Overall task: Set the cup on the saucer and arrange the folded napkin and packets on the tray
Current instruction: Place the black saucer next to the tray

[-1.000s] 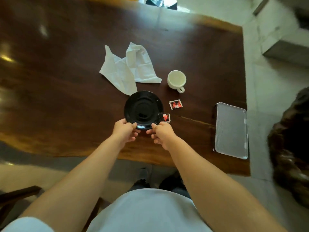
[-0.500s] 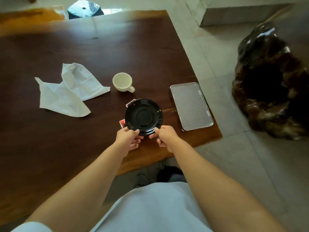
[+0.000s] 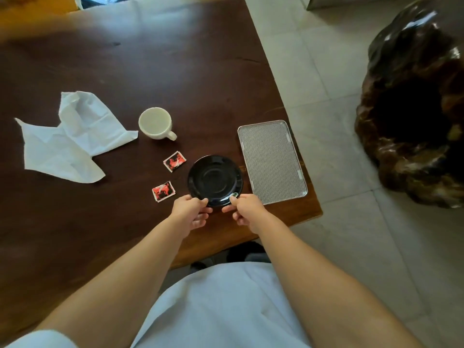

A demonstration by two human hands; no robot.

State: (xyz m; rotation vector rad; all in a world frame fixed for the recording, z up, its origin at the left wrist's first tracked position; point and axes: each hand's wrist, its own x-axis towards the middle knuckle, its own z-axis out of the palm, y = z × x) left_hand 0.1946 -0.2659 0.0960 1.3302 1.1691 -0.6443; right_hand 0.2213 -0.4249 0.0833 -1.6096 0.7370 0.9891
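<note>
Black glossy ceramic saucer (image 3: 215,180) sits low over the dark brown wooden table (image 3: 175,71), close to its near right corner. Whether it rests on the wood or hangs just above it cannot be told. Both hands have it by the near rim: the left hand (image 3: 189,212) and the right hand (image 3: 247,209) each pinch the edge, thumb on top and fingers curled beneath. That two-sided hold likely serves to keep the shallow dish level. Its far right rim lies just beside the left long side of the silver ribbed metal tray (image 3: 272,162), which runs along the table's right edge down toward that corner and carries nothing, so the saucer looks bound for the tray. The saucer is round, with a raised rim, concentric rings around a sunken centre well, and a sheen that catches the light. The cream ceramic cup (image 3: 155,123) stands upright and apart from it, farther from the near edge, handle turned toward the tray; it looks empty. Two small square red, black and white packets (image 3: 174,161) (image 3: 163,191) lie flat on the wood just left of the saucer, one nearer the near edge than the other. The white paper napkin (image 3: 72,136) sprawls open and creased, well away from the right edge, not yet folded.
</note>
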